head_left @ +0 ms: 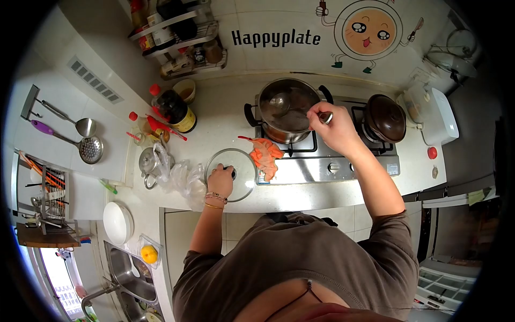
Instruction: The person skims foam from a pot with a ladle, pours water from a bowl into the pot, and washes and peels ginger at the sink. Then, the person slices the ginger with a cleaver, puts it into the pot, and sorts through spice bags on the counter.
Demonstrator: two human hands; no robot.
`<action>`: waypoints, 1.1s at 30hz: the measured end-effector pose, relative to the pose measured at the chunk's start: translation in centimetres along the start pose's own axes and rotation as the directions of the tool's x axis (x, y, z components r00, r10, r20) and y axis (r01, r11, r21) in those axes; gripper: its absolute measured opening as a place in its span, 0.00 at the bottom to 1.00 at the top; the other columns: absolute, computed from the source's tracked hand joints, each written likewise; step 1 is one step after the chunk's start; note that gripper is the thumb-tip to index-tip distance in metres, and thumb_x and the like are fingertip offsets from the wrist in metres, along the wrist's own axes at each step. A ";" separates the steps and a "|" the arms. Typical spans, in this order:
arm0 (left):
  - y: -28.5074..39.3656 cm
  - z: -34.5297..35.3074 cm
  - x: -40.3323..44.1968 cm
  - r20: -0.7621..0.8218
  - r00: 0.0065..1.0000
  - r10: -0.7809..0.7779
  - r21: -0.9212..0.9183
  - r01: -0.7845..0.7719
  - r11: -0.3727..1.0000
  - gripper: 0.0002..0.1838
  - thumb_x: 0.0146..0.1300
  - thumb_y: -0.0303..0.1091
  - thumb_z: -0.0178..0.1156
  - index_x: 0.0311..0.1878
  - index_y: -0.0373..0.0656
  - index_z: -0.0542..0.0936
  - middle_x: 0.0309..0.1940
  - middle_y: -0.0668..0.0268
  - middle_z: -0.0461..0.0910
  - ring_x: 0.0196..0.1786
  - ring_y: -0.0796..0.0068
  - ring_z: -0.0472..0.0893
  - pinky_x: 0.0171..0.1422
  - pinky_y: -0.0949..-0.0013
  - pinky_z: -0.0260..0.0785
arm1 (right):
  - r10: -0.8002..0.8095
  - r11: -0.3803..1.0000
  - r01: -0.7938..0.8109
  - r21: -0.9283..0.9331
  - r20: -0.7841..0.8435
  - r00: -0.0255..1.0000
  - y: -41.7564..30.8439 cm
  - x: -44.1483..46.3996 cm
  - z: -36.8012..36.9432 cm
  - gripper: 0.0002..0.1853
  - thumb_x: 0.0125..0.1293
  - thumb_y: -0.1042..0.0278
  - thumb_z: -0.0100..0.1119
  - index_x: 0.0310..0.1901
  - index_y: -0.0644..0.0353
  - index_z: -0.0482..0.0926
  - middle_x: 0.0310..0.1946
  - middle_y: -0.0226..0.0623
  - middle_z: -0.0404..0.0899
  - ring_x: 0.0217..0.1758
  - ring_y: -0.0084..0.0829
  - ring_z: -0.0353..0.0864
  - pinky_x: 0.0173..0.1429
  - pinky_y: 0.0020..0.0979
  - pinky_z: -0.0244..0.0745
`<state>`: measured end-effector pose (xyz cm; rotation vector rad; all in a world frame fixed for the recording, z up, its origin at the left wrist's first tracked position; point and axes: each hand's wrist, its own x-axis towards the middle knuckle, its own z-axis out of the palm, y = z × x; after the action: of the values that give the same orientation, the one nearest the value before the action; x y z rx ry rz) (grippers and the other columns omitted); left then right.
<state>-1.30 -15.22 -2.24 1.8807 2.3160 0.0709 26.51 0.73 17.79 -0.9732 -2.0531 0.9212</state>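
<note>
My right hand (333,129) is closed round the handle of a metal ladle (280,102), whose bowl lies in the dark liquid of a steel pot (288,134). The pot has two black side handles and stands on the left burner. My left hand (220,182) is on a clear glass lid (245,185) lying on the counter, fingers curled at its black knob (233,172). Between lid and pot lies an orange cloth (266,156), partly on the stove's edge. Crumpled clear plastic bags (185,182) are just left of my left hand.
A brown lidded pot (384,119) occupies the right burner of the gas stove (308,173). A dark sauce bottle (176,110) and other bottles stand at the left. A white bowl (118,222) is near the sink (126,268). A white container (437,115) stands far right.
</note>
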 end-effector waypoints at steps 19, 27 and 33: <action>0.1 -0.2 0.1 0.033 0.999 0.003 0.015 -0.003 1.000 0.12 0.57 0.30 0.52 0.44 0.47 0.80 0.41 0.56 0.75 0.43 0.55 0.79 0.44 0.58 0.76 | 0.230 0.896 -0.132 0.425 -0.188 0.955 1.4 -1.8 -2.4 0.08 0.65 0.70 0.54 0.35 0.67 0.77 0.22 0.34 0.79 0.25 0.19 0.76 0.30 0.20 0.69; 0.4 -0.4 0.3 0.063 0.998 -0.005 0.054 0.001 0.999 0.12 0.58 0.30 0.52 0.44 0.47 0.80 0.41 0.56 0.75 0.42 0.55 0.80 0.43 0.59 0.76 | 0.196 0.959 -0.161 0.232 -0.136 0.971 1.7 -2.1 -3.7 0.08 0.65 0.69 0.55 0.36 0.66 0.78 0.23 0.32 0.79 0.27 0.18 0.77 0.31 0.20 0.70; 0.7 -0.2 0.6 0.132 0.989 -0.073 0.052 0.067 0.996 0.16 0.55 0.34 0.63 0.49 0.49 0.78 0.45 0.56 0.74 0.45 0.52 0.78 0.46 0.56 0.74 | 0.132 0.984 -0.114 0.137 -0.131 0.983 2.2 -1.7 -2.1 0.09 0.64 0.70 0.56 0.34 0.69 0.78 0.21 0.35 0.79 0.27 0.21 0.80 0.33 0.23 0.73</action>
<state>-0.77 -14.45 -1.97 1.7652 2.3095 -0.1155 29.83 0.99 16.61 -1.0725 -1.8104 1.0080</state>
